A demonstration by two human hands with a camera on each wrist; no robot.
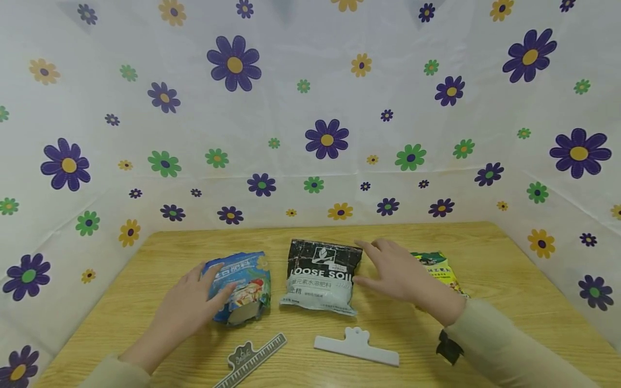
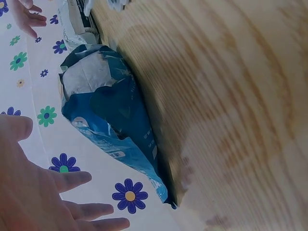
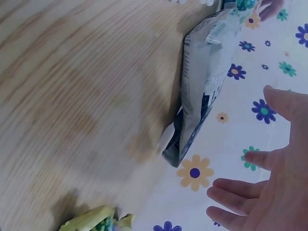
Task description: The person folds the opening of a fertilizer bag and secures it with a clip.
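On the left of the table lies a blue fertilizer bag [image 1: 247, 285]; my left hand [image 1: 196, 296] hovers over its left side, fingers spread. In the left wrist view that hand [image 2: 48, 187] is apart from the bag [image 2: 113, 106]. A black and white "LOOSE SOIL" bag [image 1: 320, 277] lies in the middle. My right hand [image 1: 395, 272] is just to its right, fingers extended, and the right wrist view shows a gap between this hand [image 3: 262, 178] and the bag [image 3: 202, 77]. Partly hidden behind my right hand is a yellow-green bag [image 1: 439, 269].
A white bag clip [image 1: 356, 346] and a grey clip with a ruler-like edge [image 1: 252, 358] lie near the table's front. Flower-printed cloth [image 1: 286, 118] surrounds the wooden table [image 1: 170, 253] at the back and sides. A black bow-shaped item [image 1: 449, 347] is at my right sleeve.
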